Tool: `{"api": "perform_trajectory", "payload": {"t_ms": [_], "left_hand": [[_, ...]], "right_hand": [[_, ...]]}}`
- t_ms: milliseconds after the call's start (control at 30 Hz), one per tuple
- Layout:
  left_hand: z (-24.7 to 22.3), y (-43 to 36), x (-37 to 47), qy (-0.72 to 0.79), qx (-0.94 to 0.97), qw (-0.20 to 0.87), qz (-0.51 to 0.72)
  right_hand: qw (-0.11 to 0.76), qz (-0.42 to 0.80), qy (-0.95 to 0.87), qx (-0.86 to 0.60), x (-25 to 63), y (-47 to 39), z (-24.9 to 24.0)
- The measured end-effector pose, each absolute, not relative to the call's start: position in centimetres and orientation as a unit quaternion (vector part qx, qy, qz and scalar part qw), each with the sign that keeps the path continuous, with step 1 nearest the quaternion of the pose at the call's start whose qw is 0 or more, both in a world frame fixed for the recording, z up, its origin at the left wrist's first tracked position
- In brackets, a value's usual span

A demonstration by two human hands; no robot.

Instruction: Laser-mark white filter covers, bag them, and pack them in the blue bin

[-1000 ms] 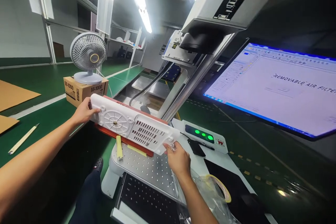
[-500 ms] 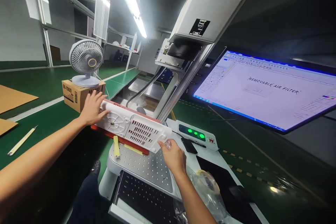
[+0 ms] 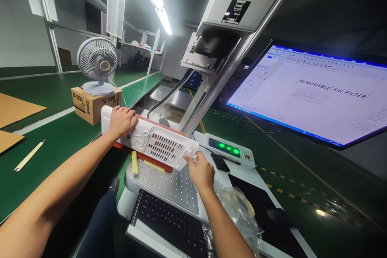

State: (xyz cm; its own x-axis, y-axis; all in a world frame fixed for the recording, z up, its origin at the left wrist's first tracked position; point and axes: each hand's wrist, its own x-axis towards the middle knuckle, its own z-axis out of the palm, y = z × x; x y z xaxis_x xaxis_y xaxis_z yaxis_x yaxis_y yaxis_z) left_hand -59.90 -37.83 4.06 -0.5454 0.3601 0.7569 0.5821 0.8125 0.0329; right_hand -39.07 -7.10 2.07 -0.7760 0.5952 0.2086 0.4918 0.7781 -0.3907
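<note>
A long white plastic housing panel, with a slotted vent and a round ribbed section, leans above a red-orange fixture. My left hand lies over its upper edge left of the middle, fingers curled on it and covering part of the round section. At the right end, my right hand pinches the panel with the thumb in front; the other fingers are partly hidden. Something small, clear and crinkled shows by that hand's forefinger. Below stands a perforated metal plate, with yellow tape on the fixture's front.
The marking machine's head hangs above on a slanted column. A monitor is at right, a control box with green lights below it. Plastic bags lie by my right forearm. A fan tops a carton; a utility knife lies left.
My left hand has shifted right along the panel's upper edge, uncovering its left end. My right hand keeps its hold at the right end. The camera view has moved slightly.
</note>
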Motion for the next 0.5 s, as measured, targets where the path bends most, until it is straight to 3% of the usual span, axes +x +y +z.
{"api": "perform_trajectory", "payload": {"t_ms": [500], "left_hand": [[3.91, -37.32, -60.36, -0.859, -0.241, 0.437, -0.113]], "right_hand": [[0.140, 0.170, -0.935, -0.279, -39.10, -6.65, 1.55]]}}
